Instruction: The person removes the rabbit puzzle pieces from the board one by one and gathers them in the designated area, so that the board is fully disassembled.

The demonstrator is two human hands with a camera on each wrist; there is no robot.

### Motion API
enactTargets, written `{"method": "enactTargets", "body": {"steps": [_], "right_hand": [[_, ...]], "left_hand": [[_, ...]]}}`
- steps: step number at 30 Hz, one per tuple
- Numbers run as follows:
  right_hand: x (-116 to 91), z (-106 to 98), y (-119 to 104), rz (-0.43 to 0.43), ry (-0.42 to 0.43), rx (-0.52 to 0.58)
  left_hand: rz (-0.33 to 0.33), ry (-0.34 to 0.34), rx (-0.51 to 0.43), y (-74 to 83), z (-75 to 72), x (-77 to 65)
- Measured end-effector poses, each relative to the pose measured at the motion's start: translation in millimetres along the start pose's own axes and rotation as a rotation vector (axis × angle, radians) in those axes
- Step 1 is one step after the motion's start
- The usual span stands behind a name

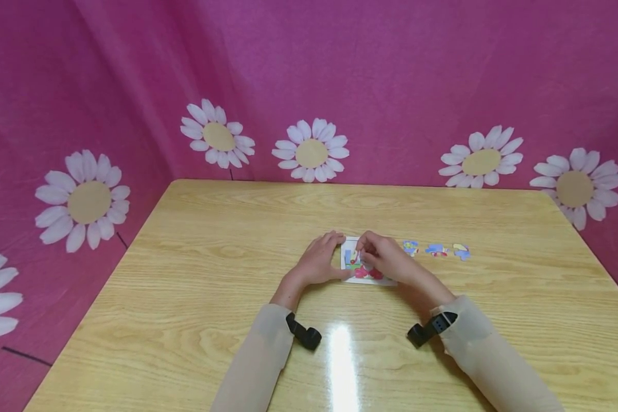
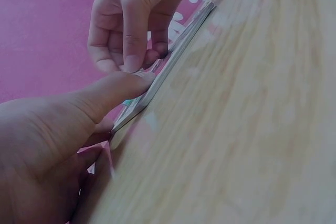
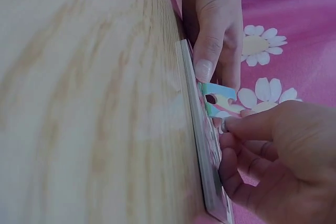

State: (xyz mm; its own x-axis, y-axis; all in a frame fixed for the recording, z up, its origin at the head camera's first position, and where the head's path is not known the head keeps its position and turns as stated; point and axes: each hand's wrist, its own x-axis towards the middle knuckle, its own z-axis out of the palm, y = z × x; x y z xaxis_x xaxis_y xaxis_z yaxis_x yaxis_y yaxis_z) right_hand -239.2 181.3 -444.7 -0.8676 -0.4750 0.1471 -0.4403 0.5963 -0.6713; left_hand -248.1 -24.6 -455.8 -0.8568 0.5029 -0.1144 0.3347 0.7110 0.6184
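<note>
A small white-framed jigsaw board (image 1: 371, 281) with a colourful picture lies flat on the table, between both hands. My left hand (image 1: 316, 260) grips its left side, the thumb (image 2: 123, 85) lying over the near rim and the fingers around toward the far corner. Over the picture, my right hand (image 1: 386, 257) pinches a puzzle piece (image 3: 219, 98) between thumb and fingertips. Light blue and green show on that piece, which stands tilted up from the board in the right wrist view. The right hand's fingers hide part of the picture.
Several loose puzzle pieces, among them a blue one with red (image 1: 436, 250) and a blue one with yellow (image 1: 461, 251), lie in a row right of the board. The wooden table (image 1: 211, 246) meets a pink flowered cloth (image 1: 391, 74) at its back and sides.
</note>
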Motion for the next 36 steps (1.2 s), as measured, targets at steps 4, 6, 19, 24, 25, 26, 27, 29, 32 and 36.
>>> {"method": "enactTargets", "body": {"steps": [4, 6, 19, 24, 25, 26, 27, 29, 32, 36], "right_hand": [[-3, -2, 3, 0.014, 0.023, 0.02], [-6, -3, 5, 0.025, 0.031, 0.025], [-26, -22, 17, 0.097, 0.021, 0.014], [-34, -28, 23, 0.097, 0.033, -0.011], [-35, -29, 24, 0.088, 0.036, -0.013], [-37, -30, 25, 0.08, 0.042, -0.015], [-39, -31, 26, 0.071, 0.046, -0.017], [-43, -34, 29, 0.063, 0.051, -0.02], [-48, -37, 32, 0.062, 0.062, -0.017], [-54, -41, 37, 0.05, 0.073, -0.018]], "left_hand": [[-0.003, -0.006, -0.006, 0.0, 1.3, 0.3], [0.0, -0.008, -0.003, 0.0, 1.9, 0.5], [0.005, -0.003, 0.013, -0.9, 1.6, 1.8], [0.01, 0.002, 0.013, -1.4, 1.2, 1.2], [0.011, 0.002, 0.013, -1.5, 1.2, 1.0], [0.013, 0.003, 0.011, -1.5, 1.3, 0.8], [0.015, 0.003, 0.011, -1.6, 1.5, 0.6], [0.018, 0.003, 0.009, -1.8, 1.5, 0.2], [0.023, 0.005, 0.006, -1.9, 1.4, -0.2], [0.025, 0.007, -0.001, -1.9, 1.0, -0.1]]}}
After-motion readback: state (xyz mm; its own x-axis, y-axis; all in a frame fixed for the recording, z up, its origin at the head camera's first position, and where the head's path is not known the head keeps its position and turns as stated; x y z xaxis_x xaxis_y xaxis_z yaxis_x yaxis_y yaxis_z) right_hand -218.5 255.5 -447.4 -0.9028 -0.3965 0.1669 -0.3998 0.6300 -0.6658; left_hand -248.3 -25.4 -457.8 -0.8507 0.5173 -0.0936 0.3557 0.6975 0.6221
